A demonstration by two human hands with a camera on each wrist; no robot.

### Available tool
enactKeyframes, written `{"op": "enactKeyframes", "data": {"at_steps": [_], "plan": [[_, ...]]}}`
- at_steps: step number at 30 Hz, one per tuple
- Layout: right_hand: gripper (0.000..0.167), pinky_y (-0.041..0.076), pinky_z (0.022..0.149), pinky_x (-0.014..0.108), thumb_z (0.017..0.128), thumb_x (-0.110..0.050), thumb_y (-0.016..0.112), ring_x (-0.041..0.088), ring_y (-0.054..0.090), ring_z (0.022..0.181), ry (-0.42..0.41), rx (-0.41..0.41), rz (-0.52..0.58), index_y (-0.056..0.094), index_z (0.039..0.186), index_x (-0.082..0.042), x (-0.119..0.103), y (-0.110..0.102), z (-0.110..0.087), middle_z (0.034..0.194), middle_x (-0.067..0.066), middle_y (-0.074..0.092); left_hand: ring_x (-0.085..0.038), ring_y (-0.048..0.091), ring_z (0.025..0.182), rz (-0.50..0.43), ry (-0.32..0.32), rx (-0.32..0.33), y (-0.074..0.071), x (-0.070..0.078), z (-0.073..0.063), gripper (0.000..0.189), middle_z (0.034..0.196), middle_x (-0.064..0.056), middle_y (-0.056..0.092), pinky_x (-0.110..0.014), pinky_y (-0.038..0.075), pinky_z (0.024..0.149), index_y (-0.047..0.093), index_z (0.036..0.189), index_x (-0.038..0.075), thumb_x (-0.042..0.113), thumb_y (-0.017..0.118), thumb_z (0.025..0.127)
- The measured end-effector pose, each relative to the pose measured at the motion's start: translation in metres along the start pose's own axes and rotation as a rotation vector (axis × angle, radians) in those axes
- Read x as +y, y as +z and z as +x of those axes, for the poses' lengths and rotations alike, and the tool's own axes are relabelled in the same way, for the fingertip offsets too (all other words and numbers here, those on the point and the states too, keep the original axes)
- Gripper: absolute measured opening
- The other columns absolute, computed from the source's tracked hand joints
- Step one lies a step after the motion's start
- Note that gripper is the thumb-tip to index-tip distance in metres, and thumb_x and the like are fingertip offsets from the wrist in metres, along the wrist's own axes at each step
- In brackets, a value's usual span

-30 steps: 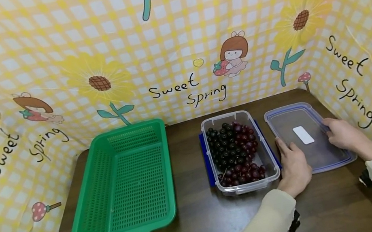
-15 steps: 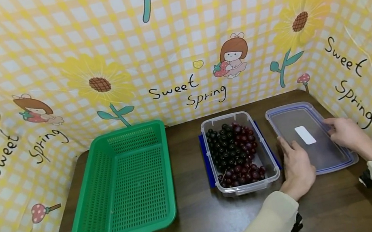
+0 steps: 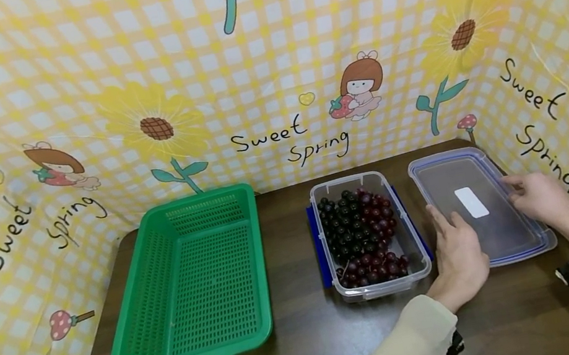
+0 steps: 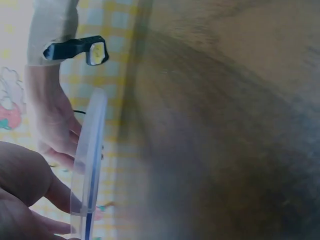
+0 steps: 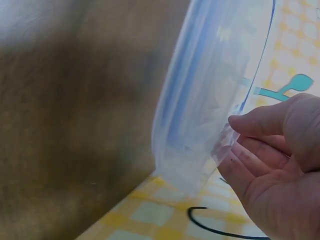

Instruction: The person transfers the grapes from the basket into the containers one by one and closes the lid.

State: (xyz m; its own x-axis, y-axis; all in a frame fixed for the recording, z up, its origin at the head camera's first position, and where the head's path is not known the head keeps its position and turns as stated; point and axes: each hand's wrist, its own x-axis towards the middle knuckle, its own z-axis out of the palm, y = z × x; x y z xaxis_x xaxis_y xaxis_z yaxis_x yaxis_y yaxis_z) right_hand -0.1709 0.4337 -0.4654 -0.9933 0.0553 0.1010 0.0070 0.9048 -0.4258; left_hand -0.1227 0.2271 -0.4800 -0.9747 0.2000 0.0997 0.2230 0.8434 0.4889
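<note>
A clear plastic lid (image 3: 435, 183) with a blue seal and a white label is held between both hands on the right side of the table. My left hand (image 3: 460, 264) holds its left edge; in the left wrist view, thumb and fingers meet the rim. At the opposite edge, my right hand (image 3: 549, 205) pinches the lid between thumb and fingers, as the right wrist view shows (image 5: 280, 155). Just left of the lid stands a clear storage box (image 3: 410, 238) with blue side clips, containing dark grapes (image 3: 346, 230) and red grapes (image 3: 370, 267).
A green plastic basket (image 3: 261, 269) with slotted walls sits on the left of the brown wooden table (image 3: 313, 348). Behind and at both sides hangs a yellow checked cloth (image 3: 254, 63) printed with flowers and lettering.
The lid has shifted slightly to the right and away from me, both hands moving with it. The box of grapes and the basket stay in place.
</note>
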Motion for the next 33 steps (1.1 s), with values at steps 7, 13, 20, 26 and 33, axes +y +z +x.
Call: {"op": "enactKeyframes", "data": {"at_steps": [7, 13, 20, 26, 33], "plan": [[0.046, 0.029, 0.039, 0.025, 0.092, 0.001, 0.057, 0.007, 0.029, 0.040, 0.010, -0.011, 0.027, 0.061, 0.136, 0.013, -0.010, -0.014, -0.001, 0.047, -0.008, 0.032, -0.013, 0.065, 0.124, 0.045, 0.049, 0.021, -0.026, 0.008, -0.009, 0.082, 0.169, -0.023, 0.032, -0.015, 0.058, 0.076, 0.059, 0.144, 0.011, 0.032, 0.095, 0.073], [0.042, 0.034, 0.040, 0.028, 0.096, -0.005, 0.063, 0.011, 0.036, 0.041, 0.015, -0.015, 0.018, 0.063, 0.135, 0.011, -0.024, -0.025, -0.005, 0.048, -0.006, 0.036, -0.014, 0.068, 0.119, 0.064, 0.075, 0.050, -0.047, 0.007, -0.012, 0.078, 0.167, -0.025, 0.035, -0.015, 0.058, 0.078, 0.060, 0.142, 0.008, 0.032, 0.093, 0.075], [0.048, 0.043, 0.047, 0.026, 0.098, -0.009, 0.068, 0.027, 0.066, 0.058, -0.004, -0.049, 0.053, 0.058, 0.139, 0.013, -0.037, -0.035, -0.002, 0.077, 0.030, 0.070, -0.016, 0.068, 0.121, 0.046, 0.119, 0.104, -0.072, -0.012, -0.002, 0.065, 0.165, -0.025, 0.038, -0.014, 0.058, 0.088, 0.061, 0.135, 0.004, 0.021, 0.089, 0.078], [0.060, 0.052, 0.062, 0.015, 0.099, -0.008, 0.067, 0.050, 0.074, 0.102, 0.028, -0.118, 0.156, 0.043, 0.143, 0.026, -0.051, -0.036, 0.002, 0.115, 0.038, 0.071, -0.018, 0.075, 0.095, -0.070, 0.104, 0.085, -0.094, -0.040, 0.015, 0.049, 0.162, -0.019, 0.043, -0.018, 0.061, 0.082, 0.066, 0.126, 0.001, 0.005, 0.082, 0.080], [0.053, 0.057, 0.067, 0.018, 0.101, -0.016, 0.070, -0.008, 0.064, 0.076, 0.055, -0.192, 0.275, 0.056, 0.134, 0.023, -0.074, -0.035, 0.002, 0.110, 0.030, 0.076, -0.017, 0.068, 0.072, -0.208, 0.126, 0.094, -0.130, -0.072, 0.031, 0.013, 0.118, -0.016, 0.073, -0.023, 0.058, 0.063, 0.070, 0.096, 0.001, -0.006, 0.062, 0.089]]}}
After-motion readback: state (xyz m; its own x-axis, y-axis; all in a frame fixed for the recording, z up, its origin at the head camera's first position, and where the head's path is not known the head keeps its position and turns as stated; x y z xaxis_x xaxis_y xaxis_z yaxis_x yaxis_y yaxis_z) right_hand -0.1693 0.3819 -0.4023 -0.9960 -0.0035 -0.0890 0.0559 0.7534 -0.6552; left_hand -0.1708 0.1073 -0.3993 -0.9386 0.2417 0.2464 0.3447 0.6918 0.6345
